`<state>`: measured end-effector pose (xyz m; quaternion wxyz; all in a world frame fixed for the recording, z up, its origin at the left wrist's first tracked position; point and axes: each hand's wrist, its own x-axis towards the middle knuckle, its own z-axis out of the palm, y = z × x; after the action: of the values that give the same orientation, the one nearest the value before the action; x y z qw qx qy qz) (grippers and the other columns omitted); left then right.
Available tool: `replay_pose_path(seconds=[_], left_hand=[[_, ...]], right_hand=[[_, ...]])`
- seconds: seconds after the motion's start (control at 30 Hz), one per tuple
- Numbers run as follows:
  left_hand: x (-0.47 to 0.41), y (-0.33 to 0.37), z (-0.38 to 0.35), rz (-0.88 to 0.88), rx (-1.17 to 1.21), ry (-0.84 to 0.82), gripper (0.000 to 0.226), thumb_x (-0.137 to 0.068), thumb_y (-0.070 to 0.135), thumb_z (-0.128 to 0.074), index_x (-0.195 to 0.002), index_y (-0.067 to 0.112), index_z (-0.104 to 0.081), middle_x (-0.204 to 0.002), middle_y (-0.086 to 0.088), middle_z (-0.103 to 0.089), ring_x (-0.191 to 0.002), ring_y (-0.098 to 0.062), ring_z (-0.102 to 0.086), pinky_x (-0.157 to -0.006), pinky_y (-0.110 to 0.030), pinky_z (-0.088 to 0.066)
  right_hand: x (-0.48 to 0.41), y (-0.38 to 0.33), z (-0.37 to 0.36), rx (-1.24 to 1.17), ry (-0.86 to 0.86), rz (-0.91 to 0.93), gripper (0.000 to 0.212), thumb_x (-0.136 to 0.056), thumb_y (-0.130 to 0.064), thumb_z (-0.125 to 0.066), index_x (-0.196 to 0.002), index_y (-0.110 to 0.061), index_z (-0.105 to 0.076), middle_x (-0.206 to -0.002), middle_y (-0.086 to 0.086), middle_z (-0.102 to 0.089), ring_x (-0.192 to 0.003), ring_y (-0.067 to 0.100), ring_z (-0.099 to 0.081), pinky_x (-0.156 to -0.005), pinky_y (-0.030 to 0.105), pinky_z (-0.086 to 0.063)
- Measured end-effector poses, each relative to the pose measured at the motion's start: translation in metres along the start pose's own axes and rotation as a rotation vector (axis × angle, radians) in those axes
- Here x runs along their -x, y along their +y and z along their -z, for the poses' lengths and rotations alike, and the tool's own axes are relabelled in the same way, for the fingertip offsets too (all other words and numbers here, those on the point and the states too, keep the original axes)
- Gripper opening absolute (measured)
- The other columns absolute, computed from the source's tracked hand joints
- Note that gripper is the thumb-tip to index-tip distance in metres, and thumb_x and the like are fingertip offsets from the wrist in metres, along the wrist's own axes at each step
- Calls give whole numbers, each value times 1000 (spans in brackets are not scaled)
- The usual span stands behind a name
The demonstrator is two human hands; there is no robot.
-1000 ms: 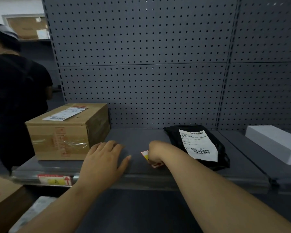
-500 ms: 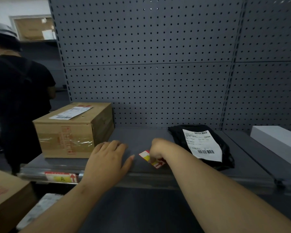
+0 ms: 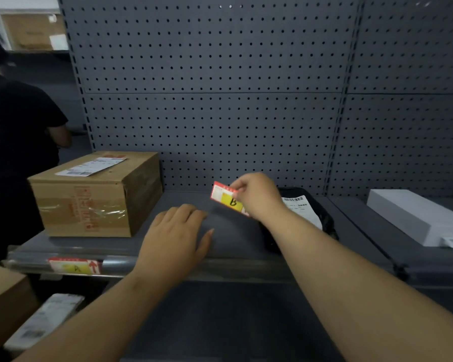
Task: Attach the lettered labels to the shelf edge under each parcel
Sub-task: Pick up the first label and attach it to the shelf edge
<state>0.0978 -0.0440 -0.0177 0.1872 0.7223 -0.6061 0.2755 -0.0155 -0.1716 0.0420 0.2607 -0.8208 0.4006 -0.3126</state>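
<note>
My right hand (image 3: 256,195) pinches a red and yellow label marked B (image 3: 226,199) and holds it up above the grey shelf (image 3: 228,246). My left hand (image 3: 177,232) lies flat on the shelf near its front edge, fingers spread. A cardboard box (image 3: 94,194) with a shipping slip stands at the left, and a label marked A (image 3: 75,266) sits on the shelf edge below it. A black parcel bag (image 3: 309,212) with a white slip lies behind my right forearm, partly hidden.
A white box (image 3: 413,215) lies on the neighbouring shelf at the right. Grey pegboard (image 3: 215,100) backs the shelves. A person in a black shirt (image 3: 16,142) stands at the left. Another cardboard box (image 3: 3,301) and a wrapped parcel (image 3: 45,317) lie lower left.
My right hand has lifted the B label off the shelf surface and turned its face toward me. My left hand has stayed flat on the shelf.
</note>
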Motion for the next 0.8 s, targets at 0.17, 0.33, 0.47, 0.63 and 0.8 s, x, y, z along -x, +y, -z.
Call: replay_pose_path(seconds=[0.17,0.33,0.47,0.63,0.8], left_hand=[[7,52,-8,-112,78,47,31,-80,37,-41,-91,19,-63,-83,0,-62,-73,-20,-59,-66,-32,-48],[16,102,-27,-140,96,24,28,-80,31,-37,-74,16,-60,-69,-1,-55,-59,-20,-53,-53,-30,-44],[26,128,-44,-102,92,-18,28,-80,25,-37,-78,13,-62,-74,-4,-59,-62,-22,-55,-55,-34,-50],[33,139,-52,-7,35,-49,21,-69,6,-66,-90,6,-62,-81,-10,-60,-66,-27,-56,-63,-36,-52],[36,144,-52,26,6,-62,26,-67,4,-69,-91,6,-60,-82,-10,-58,-68,-28,-55,-66,-38,-51]], right_hand=[[20,28,54,-37,88,67,9,-87,-10,-63,-95,-11,-67,-74,-8,-54,-77,13,-54,-54,17,-39],[44,57,88,-58,75,74,6,-86,-10,-65,-90,-13,-67,-71,-8,-56,-71,11,-56,-55,19,-44],[61,79,106,-11,15,84,7,-86,-10,-64,-85,-18,-64,-71,-8,-56,-68,10,-56,-54,19,-45],[77,103,121,41,3,81,5,-86,-13,-64,-90,-16,-66,-72,-10,-55,-65,6,-52,-53,16,-39],[87,112,123,80,-41,94,7,-86,-13,-65,-92,-13,-68,-82,-2,-60,-75,11,-54,-56,16,-40]])
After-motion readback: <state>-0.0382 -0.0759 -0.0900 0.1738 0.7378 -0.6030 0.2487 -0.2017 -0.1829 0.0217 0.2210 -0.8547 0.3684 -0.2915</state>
